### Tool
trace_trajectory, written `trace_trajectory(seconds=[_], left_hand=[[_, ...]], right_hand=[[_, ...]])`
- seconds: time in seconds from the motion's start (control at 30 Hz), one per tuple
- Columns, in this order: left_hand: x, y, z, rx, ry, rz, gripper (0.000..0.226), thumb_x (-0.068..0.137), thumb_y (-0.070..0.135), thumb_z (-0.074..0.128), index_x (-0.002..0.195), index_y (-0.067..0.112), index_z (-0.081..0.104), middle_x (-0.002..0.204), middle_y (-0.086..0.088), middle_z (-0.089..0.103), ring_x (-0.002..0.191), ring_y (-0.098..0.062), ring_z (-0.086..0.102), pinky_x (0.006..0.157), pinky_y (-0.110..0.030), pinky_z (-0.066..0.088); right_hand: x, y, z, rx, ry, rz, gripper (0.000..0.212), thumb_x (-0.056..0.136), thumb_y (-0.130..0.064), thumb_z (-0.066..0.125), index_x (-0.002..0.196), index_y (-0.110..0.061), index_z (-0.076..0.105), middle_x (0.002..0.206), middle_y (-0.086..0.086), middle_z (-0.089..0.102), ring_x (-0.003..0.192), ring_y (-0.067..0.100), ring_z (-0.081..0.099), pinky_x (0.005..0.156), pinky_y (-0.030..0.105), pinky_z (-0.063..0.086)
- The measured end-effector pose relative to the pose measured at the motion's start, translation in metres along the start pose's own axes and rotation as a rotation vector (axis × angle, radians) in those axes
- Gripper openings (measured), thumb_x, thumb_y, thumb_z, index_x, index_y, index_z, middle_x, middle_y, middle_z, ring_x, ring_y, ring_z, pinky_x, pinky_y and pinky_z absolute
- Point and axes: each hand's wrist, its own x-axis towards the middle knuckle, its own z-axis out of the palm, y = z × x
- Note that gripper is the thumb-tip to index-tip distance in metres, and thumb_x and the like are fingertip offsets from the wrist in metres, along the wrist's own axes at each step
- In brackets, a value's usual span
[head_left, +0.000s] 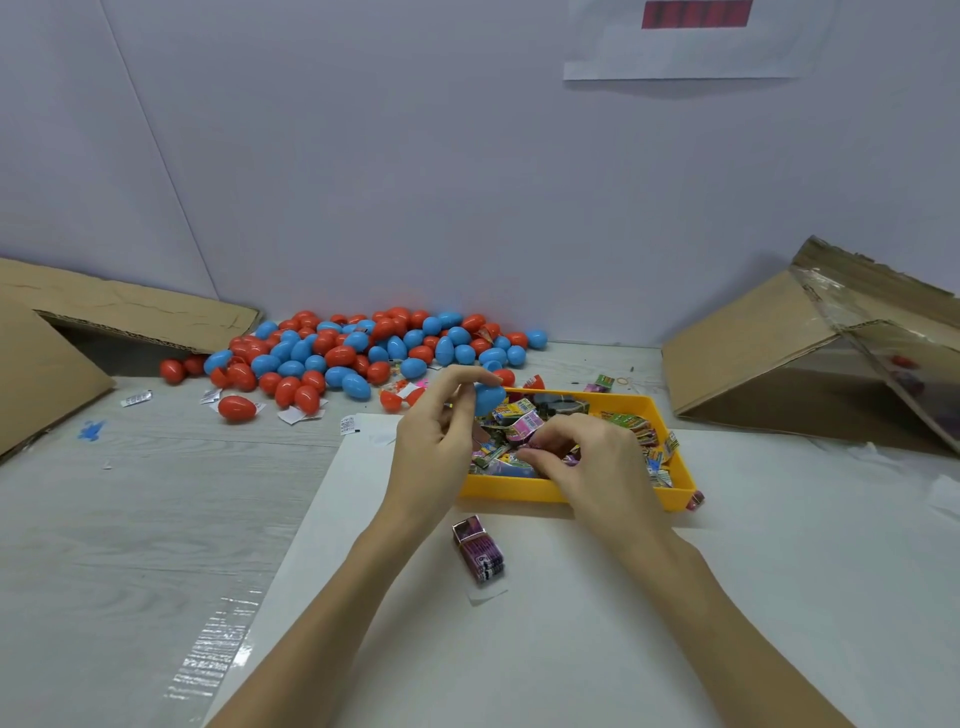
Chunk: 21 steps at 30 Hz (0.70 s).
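Low centre lies a purple box (479, 555). Above it the right hand (592, 465) pinches a packet (541, 447) in the yellow tray (519, 489), just lower right of the blue egg (489, 401) gripped by the left hand (436, 441).

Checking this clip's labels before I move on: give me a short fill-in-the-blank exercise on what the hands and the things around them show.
The left hand holds a plastic egg coloured ____.
The right hand pinches a packet inside a tray coloured ____.
The egg pile behind the tray mixes blue with ____.
Missing words: blue; yellow; red.
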Motion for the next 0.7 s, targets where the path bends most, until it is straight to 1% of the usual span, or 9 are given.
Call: trace_trajectory(seconds=[0.1, 0.17, 0.2, 0.23, 0.27, 0.33, 0.4, 0.6, 0.7], left_hand=[[0.000, 0.001, 0.000, -0.014, -0.009, -0.013, 0.024, 0.109, 0.018, 0.044, 0.113, 0.022, 0.068, 0.102, 0.015, 0.070, 0.073, -0.016, 0.065, 0.066, -0.017, 0.053], [0.000, 0.002, 0.000, -0.021, -0.020, -0.039, 0.020, 0.107, 0.021, 0.048, 0.116, 0.026, 0.066, 0.099, 0.011, 0.070, 0.075, -0.013, 0.068, 0.069, -0.021, 0.056], [0.000, 0.002, 0.000, -0.028, -0.028, -0.055, 0.018, 0.106, 0.022, 0.051, 0.117, 0.026, 0.065, 0.098, 0.008, 0.070, 0.078, -0.012, 0.070, 0.072, -0.022, 0.058], [0.000, 0.002, -0.001, -0.040, -0.038, -0.071, 0.017, 0.106, 0.022, 0.053, 0.118, 0.024, 0.065, 0.097, 0.006, 0.070, 0.079, -0.012, 0.071, 0.074, -0.023, 0.058], [-0.001, 0.002, -0.001, -0.056, -0.051, -0.087, 0.016, 0.105, 0.021, 0.055, 0.117, 0.022, 0.065, 0.098, 0.005, 0.071, 0.081, -0.012, 0.071, 0.074, -0.022, 0.058], [-0.001, 0.003, 0.000, -0.083, -0.083, -0.114, 0.016, 0.104, 0.019, 0.056, 0.116, 0.018, 0.067, 0.101, 0.000, 0.073, 0.083, -0.012, 0.072, 0.073, -0.019, 0.056], [-0.002, 0.005, 0.001, -0.094, -0.114, -0.117, 0.016, 0.104, 0.017, 0.056, 0.115, 0.016, 0.068, 0.103, -0.003, 0.073, 0.085, -0.013, 0.072, 0.073, -0.016, 0.055], [-0.004, 0.006, 0.002, -0.078, -0.177, -0.080, 0.016, 0.104, 0.016, 0.056, 0.114, 0.018, 0.068, 0.098, -0.002, 0.073, 0.086, -0.010, 0.071, 0.074, -0.014, 0.053], [-0.004, 0.005, 0.003, -0.065, -0.194, -0.082, 0.015, 0.103, 0.015, 0.058, 0.114, 0.019, 0.068, 0.100, -0.001, 0.073, 0.090, -0.013, 0.072, 0.079, -0.019, 0.056]], right_hand=[[0.001, 0.000, -0.002, 0.066, 0.046, 0.032, 0.009, 0.089, -0.028, 0.078, 0.087, -0.019, 0.078, 0.076, -0.009, 0.071, 0.071, 0.005, 0.065, 0.064, 0.015, 0.049], [0.001, -0.001, -0.005, 0.215, 0.076, 0.128, 0.011, 0.091, -0.029, 0.075, 0.087, -0.020, 0.079, 0.073, -0.011, 0.071, 0.067, 0.004, 0.067, 0.058, 0.012, 0.049], [0.002, -0.002, -0.007, 0.307, 0.076, 0.187, 0.014, 0.091, -0.032, 0.075, 0.085, -0.021, 0.079, 0.070, -0.010, 0.071, 0.066, 0.005, 0.068, 0.057, 0.014, 0.052], [0.003, -0.003, -0.009, 0.379, 0.075, 0.236, 0.019, 0.091, -0.037, 0.073, 0.083, -0.021, 0.079, 0.069, -0.008, 0.071, 0.066, 0.007, 0.068, 0.058, 0.019, 0.055], [0.004, -0.003, -0.011, 0.418, 0.077, 0.267, 0.025, 0.089, -0.044, 0.071, 0.080, -0.022, 0.079, 0.067, -0.007, 0.071, 0.065, 0.007, 0.067, 0.059, 0.020, 0.055], [0.004, -0.005, -0.014, 0.452, 0.089, 0.291, 0.033, 0.087, -0.051, 0.067, 0.076, -0.022, 0.077, 0.061, -0.011, 0.068, 0.059, 0.000, 0.061, 0.055, 0.011, 0.047], [0.005, -0.007, -0.015, 0.473, 0.108, 0.296, 0.036, 0.091, -0.048, 0.065, 0.075, -0.018, 0.077, 0.053, -0.017, 0.061, 0.053, -0.003, 0.056, 0.051, 0.007, 0.040], [0.005, -0.008, -0.015, 0.485, 0.120, 0.271, 0.038, 0.095, -0.047, 0.061, 0.075, -0.018, 0.076, 0.048, -0.020, 0.058, 0.051, -0.004, 0.056, 0.050, 0.005, 0.038], [0.004, -0.008, -0.015, 0.465, 0.109, 0.273, 0.041, 0.098, -0.046, 0.058, 0.070, -0.021, 0.074, 0.046, -0.017, 0.055, 0.048, -0.001, 0.053, 0.050, 0.009, 0.038]])
